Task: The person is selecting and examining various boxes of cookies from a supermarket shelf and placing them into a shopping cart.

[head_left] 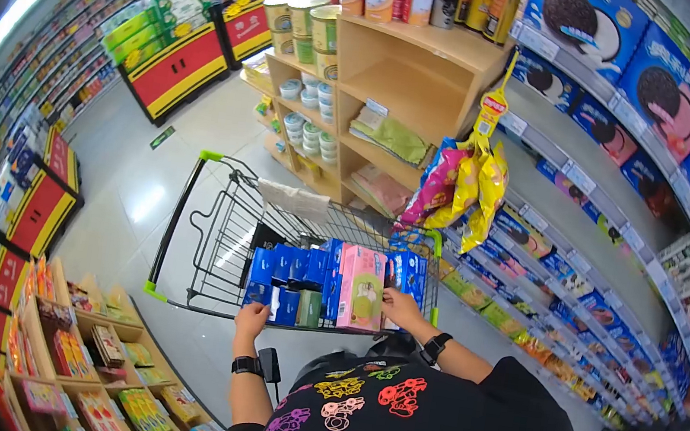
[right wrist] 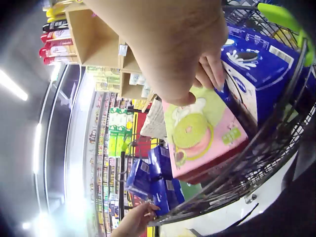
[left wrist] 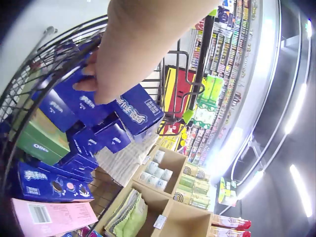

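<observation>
Blue boxes (head_left: 291, 262) stand packed in a wire shopping cart, beside a green box (head_left: 309, 308) and a pink and green box (head_left: 363, 288). My left hand (head_left: 252, 319) is at the cart's near rim; its bent fingers rest against a blue box (left wrist: 74, 106) in the left wrist view. The right hand (head_left: 402, 308) grips the upper edge of the pink box (right wrist: 192, 131), thumb on its printed face and fingers over the side facing a blue box (right wrist: 261, 64). Part of the right fingers is hidden between those boxes.
A wooden shelf unit (head_left: 407, 75) stands beyond the cart, with hanging snack bags (head_left: 483, 190) at its side. Stocked shelves (head_left: 614, 225) run along the right. Snack bins (head_left: 95, 357) stand at lower left; tiled floor (head_left: 119, 177) shows left of the cart.
</observation>
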A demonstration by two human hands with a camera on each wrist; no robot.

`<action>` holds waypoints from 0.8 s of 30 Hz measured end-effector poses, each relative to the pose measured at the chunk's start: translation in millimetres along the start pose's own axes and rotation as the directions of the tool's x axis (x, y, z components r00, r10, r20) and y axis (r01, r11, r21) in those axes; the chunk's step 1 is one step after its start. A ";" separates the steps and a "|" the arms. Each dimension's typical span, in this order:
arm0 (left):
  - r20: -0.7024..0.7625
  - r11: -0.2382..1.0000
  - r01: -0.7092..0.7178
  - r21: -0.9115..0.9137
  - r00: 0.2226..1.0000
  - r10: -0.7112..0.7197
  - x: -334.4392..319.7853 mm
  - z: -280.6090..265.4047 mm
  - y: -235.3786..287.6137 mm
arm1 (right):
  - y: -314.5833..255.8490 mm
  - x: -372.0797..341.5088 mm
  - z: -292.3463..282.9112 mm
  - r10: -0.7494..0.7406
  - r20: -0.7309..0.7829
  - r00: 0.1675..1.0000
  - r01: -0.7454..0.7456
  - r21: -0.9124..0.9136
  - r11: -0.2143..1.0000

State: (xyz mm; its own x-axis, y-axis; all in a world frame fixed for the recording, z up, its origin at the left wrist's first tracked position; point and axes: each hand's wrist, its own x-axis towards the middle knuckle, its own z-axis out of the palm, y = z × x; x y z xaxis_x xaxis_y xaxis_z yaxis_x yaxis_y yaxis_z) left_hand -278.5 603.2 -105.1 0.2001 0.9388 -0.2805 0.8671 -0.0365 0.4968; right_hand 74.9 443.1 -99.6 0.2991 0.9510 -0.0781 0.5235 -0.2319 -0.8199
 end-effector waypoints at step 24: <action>0.551 0.993 0.116 -0.034 0.831 -0.078 -14.8 15.4 -8.0 | -13.1 -36.2 -0.3 -0.300 -0.087 0.950 0.227 -0.467 0.854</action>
State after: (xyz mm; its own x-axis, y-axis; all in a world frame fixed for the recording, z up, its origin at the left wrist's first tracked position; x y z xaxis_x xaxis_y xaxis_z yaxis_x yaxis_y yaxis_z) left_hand -281.3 584.3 -117.5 0.3498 0.5938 -0.7245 0.8684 0.0846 0.4886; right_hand 57.5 411.7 -85.9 0.1962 0.9553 0.2211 0.8879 -0.0774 -0.4534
